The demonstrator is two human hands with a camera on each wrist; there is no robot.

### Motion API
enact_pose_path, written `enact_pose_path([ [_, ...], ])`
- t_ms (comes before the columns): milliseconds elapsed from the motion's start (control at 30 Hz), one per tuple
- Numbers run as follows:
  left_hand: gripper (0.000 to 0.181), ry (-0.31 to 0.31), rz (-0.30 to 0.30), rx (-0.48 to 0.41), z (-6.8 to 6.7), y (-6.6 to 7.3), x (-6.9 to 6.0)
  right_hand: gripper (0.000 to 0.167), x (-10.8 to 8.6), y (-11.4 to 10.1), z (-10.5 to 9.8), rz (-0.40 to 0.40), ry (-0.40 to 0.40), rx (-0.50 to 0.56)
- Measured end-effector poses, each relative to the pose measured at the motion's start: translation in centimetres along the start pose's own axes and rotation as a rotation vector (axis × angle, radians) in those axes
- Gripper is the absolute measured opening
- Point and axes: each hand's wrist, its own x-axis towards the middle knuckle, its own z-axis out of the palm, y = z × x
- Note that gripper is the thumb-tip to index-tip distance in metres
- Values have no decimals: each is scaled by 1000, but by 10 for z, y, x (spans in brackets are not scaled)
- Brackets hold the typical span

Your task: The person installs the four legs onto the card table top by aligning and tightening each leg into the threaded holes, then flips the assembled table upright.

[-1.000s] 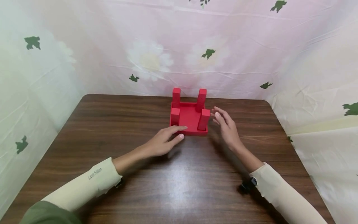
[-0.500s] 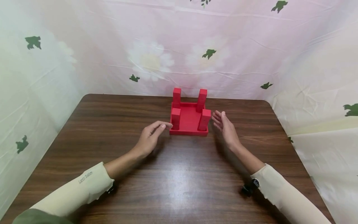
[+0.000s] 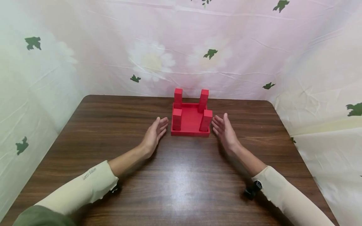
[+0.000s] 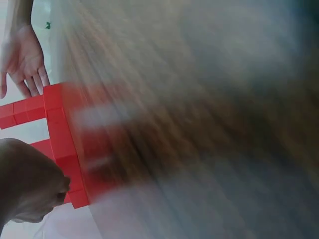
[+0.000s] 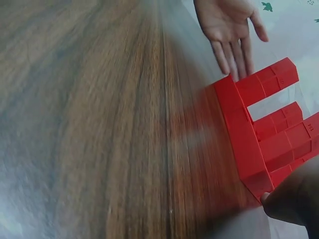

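Note:
A square red tray with a low rim stands at the far middle of the table. A red post rises at each corner, such as the front right post; in the right wrist view seams cross the posts, like stacked blocks. My left hand is upright on its edge just left of the tray, fingers straight, a small gap between. To the tray's right, my right hand stands the same way, its straight fingertips very close to the front right post; contact cannot be told. Neither hand holds anything.
The brown wood-grain table runs back to a pale curtain with flowers and green birds behind and at both sides. The tray sits near the table's far edge. Black wrist cameras hang below the sleeves.
My left hand has drawn back from the tray's front left and turned upright beside it. The right hand has straightened, its thumb now up. The tray and posts look unmoved.

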Motion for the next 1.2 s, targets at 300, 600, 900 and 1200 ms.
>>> enact_pose_path([
  [300,81,-40,-148,-80,5,-3,2,96,-4,4,2,53,-61,-33],
  [600,82,-79,-182,-102,9,-7,3,104,-9,9,4,96,-148,-68],
  [900,83,-106,-196,-117,12,-5,0,102,-11,10,10,81,-168,-62],
  [1200,83,-100,-186,-80,9,3,-7,96,-20,7,12,47,-181,-40],
])
